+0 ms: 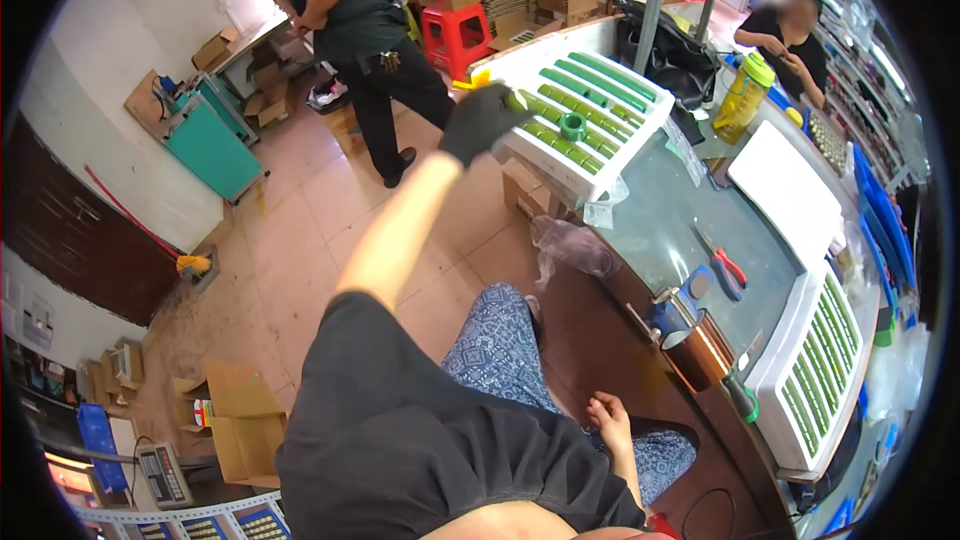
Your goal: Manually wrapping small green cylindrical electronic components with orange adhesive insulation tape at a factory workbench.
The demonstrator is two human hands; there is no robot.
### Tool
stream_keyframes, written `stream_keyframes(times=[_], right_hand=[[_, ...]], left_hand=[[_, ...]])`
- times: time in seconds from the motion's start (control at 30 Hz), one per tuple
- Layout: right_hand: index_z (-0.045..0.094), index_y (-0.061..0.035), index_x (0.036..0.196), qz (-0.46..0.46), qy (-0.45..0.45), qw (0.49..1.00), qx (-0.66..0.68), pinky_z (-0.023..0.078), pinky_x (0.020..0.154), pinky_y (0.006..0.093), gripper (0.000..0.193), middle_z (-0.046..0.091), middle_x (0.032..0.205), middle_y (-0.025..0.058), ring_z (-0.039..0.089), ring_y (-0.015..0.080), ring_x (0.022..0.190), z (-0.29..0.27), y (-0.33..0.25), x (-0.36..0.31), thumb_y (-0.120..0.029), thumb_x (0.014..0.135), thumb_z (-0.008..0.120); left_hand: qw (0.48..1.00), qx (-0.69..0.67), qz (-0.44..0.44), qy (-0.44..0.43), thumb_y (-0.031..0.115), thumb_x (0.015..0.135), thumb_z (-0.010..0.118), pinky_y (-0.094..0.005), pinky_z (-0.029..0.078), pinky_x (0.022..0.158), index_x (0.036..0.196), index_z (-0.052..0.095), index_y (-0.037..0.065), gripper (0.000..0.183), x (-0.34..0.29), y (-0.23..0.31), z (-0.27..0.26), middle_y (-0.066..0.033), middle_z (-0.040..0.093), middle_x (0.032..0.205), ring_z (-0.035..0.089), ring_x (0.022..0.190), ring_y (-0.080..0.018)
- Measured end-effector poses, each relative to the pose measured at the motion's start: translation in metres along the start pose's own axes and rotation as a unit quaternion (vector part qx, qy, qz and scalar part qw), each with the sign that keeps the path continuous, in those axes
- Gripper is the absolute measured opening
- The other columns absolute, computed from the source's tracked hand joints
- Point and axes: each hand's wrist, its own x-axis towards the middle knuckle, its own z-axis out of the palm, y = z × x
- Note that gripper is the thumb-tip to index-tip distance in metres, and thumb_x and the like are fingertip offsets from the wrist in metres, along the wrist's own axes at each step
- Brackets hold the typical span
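My left hand (482,122), in a black glove, reaches out to the near corner of a white foam tray (560,172) that holds rows of green tubes (590,90). Its fingers curl around the end of the nearest green tube (516,100) at the tray's edge. A green ring (572,126) sits on top of the tubes just right of the hand. My right hand (610,420) is bare and rests on my patterned trouser leg (500,350), with loose fingers and nothing in it.
On the glass-topped bench (670,230) lie red-handled pliers (725,265), a white foam lid (785,190), a second tray of green tubes (815,370) and a yellow-green bottle (745,95). A person in black (350,10) stands on the floor; another (790,35) sits behind the bench.
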Motion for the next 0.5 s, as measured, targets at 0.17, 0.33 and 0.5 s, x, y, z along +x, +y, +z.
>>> stream_keyframes(times=[0.17, 0.33, 0.5], right_hand=[[0.052, -0.0014, 0.114, 0.036, -0.031, 0.999, 0.008, 0.047, 0.062, 0.0241, 0.027, 0.059, 0.086, 0.0043, 0.056, 0.011, 0.071, 0.01, 0.022, 0.014, -0.014, 0.09, 0.057], [0.054, -0.0008, 0.112, 0.023, 0.037, 0.999, -0.032, 0.051, 0.066, 0.0264, 0.028, 0.06, 0.092, 0.0063, 0.06, 0.0137, 0.078, -0.009, 0.033, 0.007, -0.015, 0.089, 0.059], [0.055, -0.0009, 0.109, 0.046, 0.048, 0.997, 0.026, 0.052, 0.068, 0.027, 0.025, 0.06, 0.092, 0.0055, 0.06, 0.0142, 0.079, -0.014, 0.048, 0.006, -0.013, 0.088, 0.06]], left_hand=[[0.986, 0.163, 0.009, -0.031, 0.056, 0.072, 0.063, -0.0411, 0.048, 0.077, 0.091, 0.066, 0.001, 0.058, 0.116, -0.058, 0.019, -0.0223, 0.064, 0.088, 0.063, 0.085, -0.0347], [0.959, 0.246, -0.085, -0.111, 0.041, 0.072, 0.062, -0.0393, 0.049, 0.083, 0.094, 0.068, 0.004, 0.044, 0.134, -0.05, 0.065, -0.0186, 0.065, 0.099, 0.063, 0.092, -0.0312], [0.965, 0.25, -0.044, -0.07, 0.035, 0.077, 0.062, -0.0433, 0.05, 0.077, 0.099, 0.061, 0.007, 0.037, 0.124, -0.034, 0.069, -0.0166, 0.065, 0.098, 0.063, 0.092, -0.0316]])
